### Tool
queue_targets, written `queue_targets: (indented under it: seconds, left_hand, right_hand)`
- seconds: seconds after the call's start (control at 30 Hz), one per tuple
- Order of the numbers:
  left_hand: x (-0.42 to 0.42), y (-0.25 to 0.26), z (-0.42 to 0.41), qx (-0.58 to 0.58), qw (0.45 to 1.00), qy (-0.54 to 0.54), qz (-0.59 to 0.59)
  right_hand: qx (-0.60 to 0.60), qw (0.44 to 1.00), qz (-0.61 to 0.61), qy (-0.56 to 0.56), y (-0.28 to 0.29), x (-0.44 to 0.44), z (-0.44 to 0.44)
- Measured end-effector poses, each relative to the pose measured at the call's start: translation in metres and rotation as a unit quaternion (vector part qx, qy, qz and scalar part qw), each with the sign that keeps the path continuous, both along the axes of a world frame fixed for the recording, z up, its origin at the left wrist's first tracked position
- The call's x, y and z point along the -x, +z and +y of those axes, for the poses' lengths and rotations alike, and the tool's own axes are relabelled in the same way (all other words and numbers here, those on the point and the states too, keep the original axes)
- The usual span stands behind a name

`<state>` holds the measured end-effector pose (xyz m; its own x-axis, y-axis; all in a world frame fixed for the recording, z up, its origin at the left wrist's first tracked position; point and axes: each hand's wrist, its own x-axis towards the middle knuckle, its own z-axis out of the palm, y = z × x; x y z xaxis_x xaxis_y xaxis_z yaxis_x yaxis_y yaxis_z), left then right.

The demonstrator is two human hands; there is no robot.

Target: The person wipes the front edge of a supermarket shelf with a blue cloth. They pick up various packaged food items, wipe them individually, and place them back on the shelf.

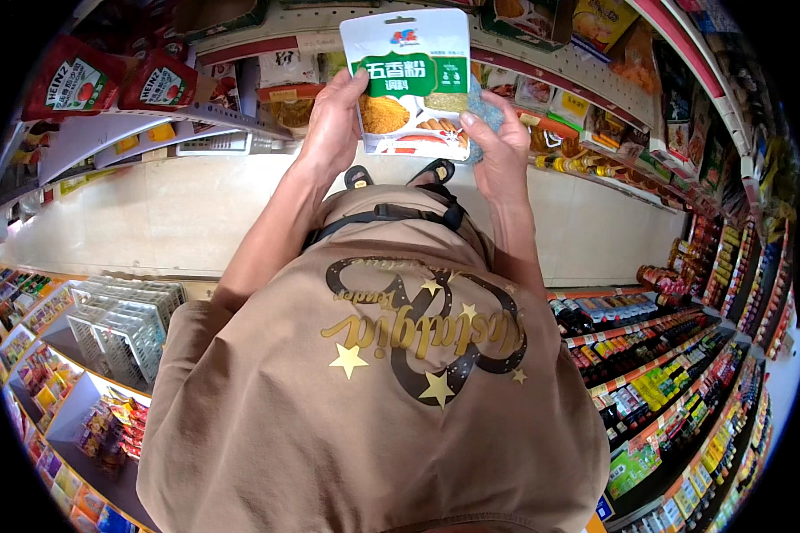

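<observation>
A white and green seasoning powder packet [413, 83] is held upright between both hands, its printed front turned up towards me. My left hand [337, 120] grips its left edge, with the thumb on the front. On the opposite side, my right hand [500, 136] pinches the lower right edge under its thumb. A blue-grey cloth [483, 110] is also in my right hand, partly hidden behind the packet. The packet bears writing and pictures of ground spice. Behind it are store shelves [293, 90] with bagged goods.
Red Heinz ketchup pouches [73, 80] stand on the shelf at upper left. Pale floor tiles [173, 206] run between the shelf rows. Stacked white plastic baskets [123, 320] are at left, near bins of snack packets [117, 426]. Shelves of bottles [653, 393] line the right.
</observation>
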<state>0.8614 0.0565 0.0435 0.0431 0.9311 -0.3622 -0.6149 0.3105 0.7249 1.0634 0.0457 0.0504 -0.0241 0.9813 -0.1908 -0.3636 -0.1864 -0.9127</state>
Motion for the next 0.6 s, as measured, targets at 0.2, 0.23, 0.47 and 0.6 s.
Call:
queue_targets:
  seconds: [0.2,0.23,0.47,0.6]
  left_hand:
    - [0.015,-0.039,0.005,-0.057,0.957,-0.097,-0.268]
    - [0.012,-0.032,0.005,-0.09,0.93,-0.138,-0.329]
    - [-0.001,-0.027,-0.004,-0.121,0.982,-0.053,-0.133]
    - [0.019,-0.072,0.011,-0.233,0.948,-0.07,-0.206]
  right_hand:
    - [-0.111,0.984,-0.06,0.126,0.037,0.028,-0.014]
    - [-0.165,0.976,-0.086,0.114,0.041,0.038,-0.015]
    - [-0.336,0.885,-0.304,0.107,0.015,0.059,-0.023]
    - [-0.328,0.892,-0.293,0.108,-0.002,0.066,-0.032]
